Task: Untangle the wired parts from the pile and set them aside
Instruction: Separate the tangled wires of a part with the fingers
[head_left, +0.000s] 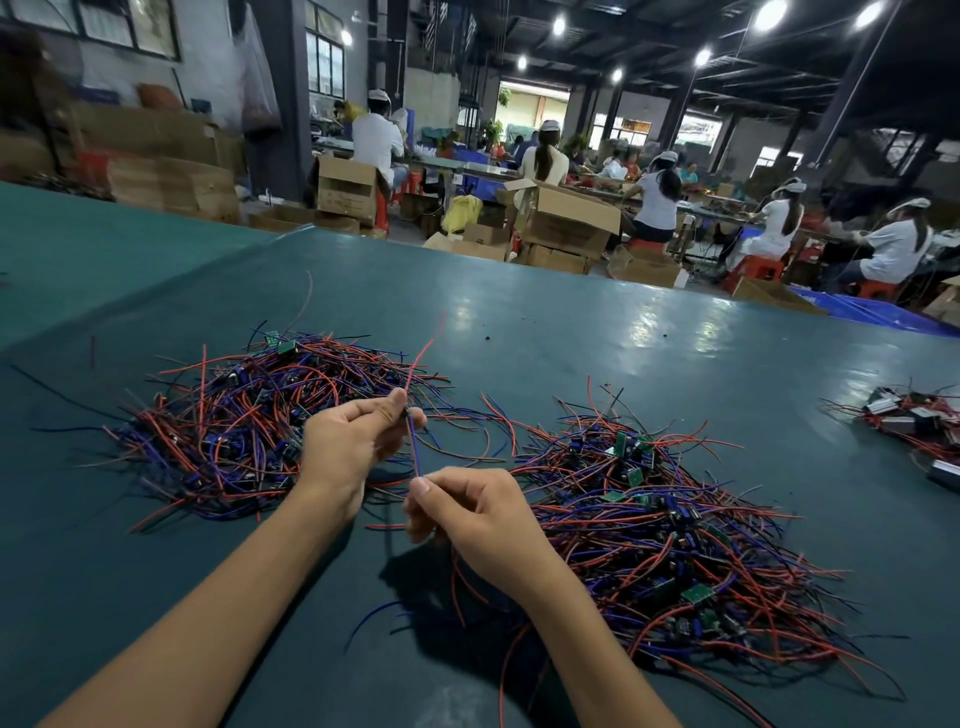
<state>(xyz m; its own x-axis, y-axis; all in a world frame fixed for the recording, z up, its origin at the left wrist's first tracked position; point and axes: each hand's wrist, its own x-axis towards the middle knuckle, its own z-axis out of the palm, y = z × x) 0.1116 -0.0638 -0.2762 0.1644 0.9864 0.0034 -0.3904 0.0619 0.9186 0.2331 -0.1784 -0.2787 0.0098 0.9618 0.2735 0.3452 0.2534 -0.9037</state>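
The step in hand looks like the freeing of one wired part. A thin red-and-blue wire pair (414, 441) runs straight between the two hands, above the dark teal bench (571, 338). The left hand (353, 441) pinches the upper stretch between thumb and forefinger, and a red tail rises past its fingertips. The right hand (470, 514), close by and nearer the person, pinches the lower end with its fingers curled in. Whether a board hangs from this pair, I cannot tell.

On the left lies a tangled heap of red, blue and black wires (234, 431) with small green circuit boards in it. On the right lies a larger heap of the same kind (675, 545) (which one is the source and which the set-aside lot is not plain).

The next move probably calls for a slow, even pull to draw the pair clear of any loop that snags it. After that it should be laid flat on the sorted side, so it does not knot again.
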